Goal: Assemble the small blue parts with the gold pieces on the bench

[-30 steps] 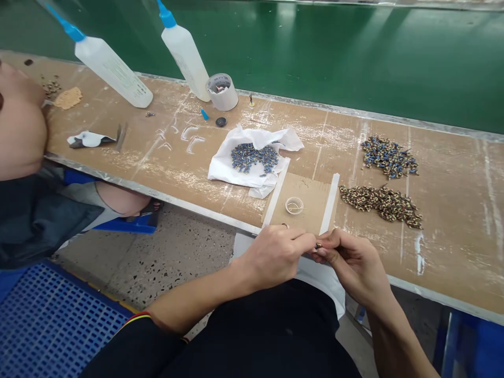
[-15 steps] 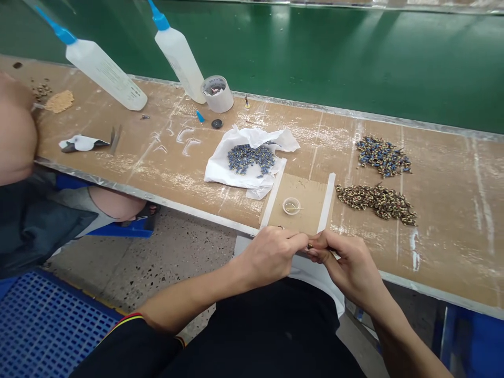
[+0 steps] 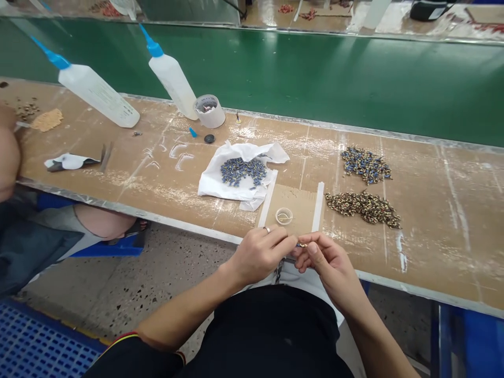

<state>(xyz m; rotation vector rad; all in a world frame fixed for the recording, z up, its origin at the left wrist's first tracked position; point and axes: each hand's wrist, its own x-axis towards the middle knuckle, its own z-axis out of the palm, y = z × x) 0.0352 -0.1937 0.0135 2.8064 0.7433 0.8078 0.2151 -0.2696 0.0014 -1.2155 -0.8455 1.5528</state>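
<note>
My left hand point(image 3: 260, 253) and my right hand point(image 3: 323, 261) meet at the near edge of the brown bench point(image 3: 433, 220). Both pinch one tiny brown and blue part point(image 3: 301, 244) between their fingertips. A ring sits on a finger of my left hand. Just beyond the hands lies a cardboard square point(image 3: 300, 203) with white strips at its sides and a small clear cap point(image 3: 284, 216) on it. A white cloth point(image 3: 212, 178) to the left carries a heap of blue parts point(image 3: 241, 171). At the right lie a blue-brown pile point(image 3: 365, 164) and a brown pile point(image 3: 362, 205).
Two white squeeze bottles point(image 3: 96, 95) point(image 3: 171, 79) with blue nozzles lean at the back left, beside a tape roll point(image 3: 209, 111). A green conveyor belt point(image 3: 315, 73) runs behind the bench. Another person's arm and knee point(image 3: 103, 220) show at the left edge. Blue crate point(image 3: 35, 346) below.
The view has tilted up and shifted, so more of the belt and far side shows. My hands stay together at the bench edge, still pinching the small part.
</note>
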